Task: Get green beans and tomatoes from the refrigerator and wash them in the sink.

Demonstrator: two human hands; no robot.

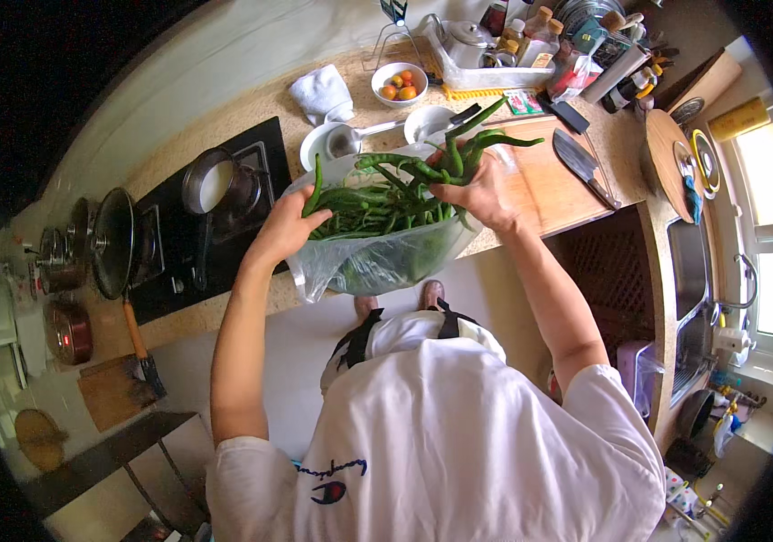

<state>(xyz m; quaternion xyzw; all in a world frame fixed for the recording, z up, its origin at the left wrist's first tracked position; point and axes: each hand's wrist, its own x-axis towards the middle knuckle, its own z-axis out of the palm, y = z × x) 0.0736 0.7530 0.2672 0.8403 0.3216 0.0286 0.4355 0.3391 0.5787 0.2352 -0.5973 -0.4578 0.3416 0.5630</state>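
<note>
A clear plastic bag (386, 261) full of long green chili peppers (366, 210) hangs in front of me at the counter's edge. My left hand (288, 227) grips the bag's left side, its thumb lying over the peppers inside. One pepper (317, 184) sticks up beside those fingers. Over the bag's right side, my right hand (478, 190) clasps a bunch of green chili peppers (457, 159), whose ends point up and to the right. The bunch partly hides the bag's far rim. Just right of it lies a wooden cutting board (542, 176).
A kitchen knife (583, 166) rests on the board's right side. Behind the bag stand a bowl with a ladle (342, 142), another white bowl (427, 122) and a bowl of tomatoes (398, 85). On the left, a small saucepan (213, 183) sits on the black cooktop (169, 257).
</note>
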